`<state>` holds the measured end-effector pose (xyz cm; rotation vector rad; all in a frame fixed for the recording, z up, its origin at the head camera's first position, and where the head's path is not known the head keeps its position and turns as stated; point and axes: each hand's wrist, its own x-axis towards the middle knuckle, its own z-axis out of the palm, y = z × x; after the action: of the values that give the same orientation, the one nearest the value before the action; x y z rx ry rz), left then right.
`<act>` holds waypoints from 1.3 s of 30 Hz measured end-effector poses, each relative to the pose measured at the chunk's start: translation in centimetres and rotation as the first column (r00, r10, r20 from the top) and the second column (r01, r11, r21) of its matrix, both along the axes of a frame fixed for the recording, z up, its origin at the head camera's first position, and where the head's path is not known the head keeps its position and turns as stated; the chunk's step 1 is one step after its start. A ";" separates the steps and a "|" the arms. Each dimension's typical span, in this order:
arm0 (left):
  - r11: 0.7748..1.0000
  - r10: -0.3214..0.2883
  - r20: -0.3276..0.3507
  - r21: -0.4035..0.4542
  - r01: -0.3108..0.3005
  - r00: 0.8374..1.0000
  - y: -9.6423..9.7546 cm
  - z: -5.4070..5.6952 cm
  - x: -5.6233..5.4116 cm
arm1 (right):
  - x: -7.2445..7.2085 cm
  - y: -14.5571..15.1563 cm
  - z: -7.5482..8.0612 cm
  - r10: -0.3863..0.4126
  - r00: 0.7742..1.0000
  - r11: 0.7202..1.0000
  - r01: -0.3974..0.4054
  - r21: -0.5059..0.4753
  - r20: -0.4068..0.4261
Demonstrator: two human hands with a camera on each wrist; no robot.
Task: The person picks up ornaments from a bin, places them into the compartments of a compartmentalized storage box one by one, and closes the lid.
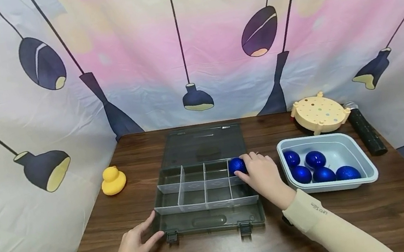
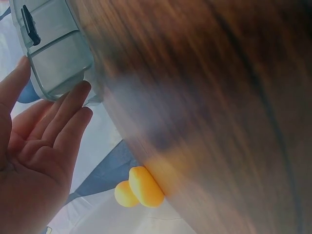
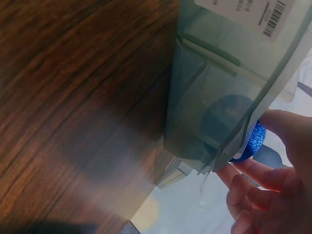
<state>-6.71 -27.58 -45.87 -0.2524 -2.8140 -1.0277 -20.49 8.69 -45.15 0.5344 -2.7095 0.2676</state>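
My right hand [image 1: 263, 173] pinches a glittery blue ball [image 1: 236, 165] between thumb and fingers, at the back right compartment of a dark see-through divided box [image 1: 211, 221]. In the right wrist view the ball [image 3: 254, 142] shows past the box's wall [image 3: 214, 92], partly hidden by it. The box lies with its lid [image 1: 201, 146] folded back on the table. At the box's front left corner, my left hand [image 1: 131, 247] touches the side with fairly straight fingers; the left wrist view shows its palm holding nothing.
Right of the box stands a pale blue tub [image 1: 369, 170] with several blue balls [image 1: 324, 174]. Behind it are a cream spotted round toy [image 1: 321, 113] and a black microphone [image 1: 366, 128]. A yellow rubber duck [image 1: 113, 182] sits at the table's left edge.
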 end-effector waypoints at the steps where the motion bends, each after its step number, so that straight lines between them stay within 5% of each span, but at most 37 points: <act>1: 1.000 0.002 -0.001 0.000 -0.002 1.000 0.0 0.0 0.0 | 0.0 0.0 0.0 -0.002 1.000 1.000 0.002 0.005 0.017; 6: 1.000 0.004 0.001 0.003 -0.004 1.000 0.1 0.1 -0.1 | 0.0 -0.1 -0.1 -0.004 0.998 0.999 0.001 0.035 0.066; 11: 1.000 0.001 0.007 0.004 -0.001 1.000 0.1 0.1 -0.1 | 0.3 0.0 0.1 0.016 0.999 0.999 -0.017 0.039 0.030; 19: 1.000 0.000 0.008 0.002 0.000 1.000 0.0 0.1 -0.1 | 1.4 1.0 2.8 0.057 0.997 0.997 -0.059 -0.051 -0.046; 29: 1.000 0.013 0.024 0.005 -0.013 1.000 -0.1 -0.2 -0.1 | 3.1 4.1 5.3 -0.007 0.999 0.992 0.000 -0.127 -0.049; 39: 1.000 0.026 -0.006 0.000 -0.026 1.000 0.0 -0.3 -0.1 | 5.1 8.3 5.6 -0.055 0.992 0.988 0.038 -0.146 -0.110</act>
<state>-6.76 -27.55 -46.18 -0.2184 -2.8047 -1.0200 -15.44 17.02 -39.52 0.4304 -2.5645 0.4040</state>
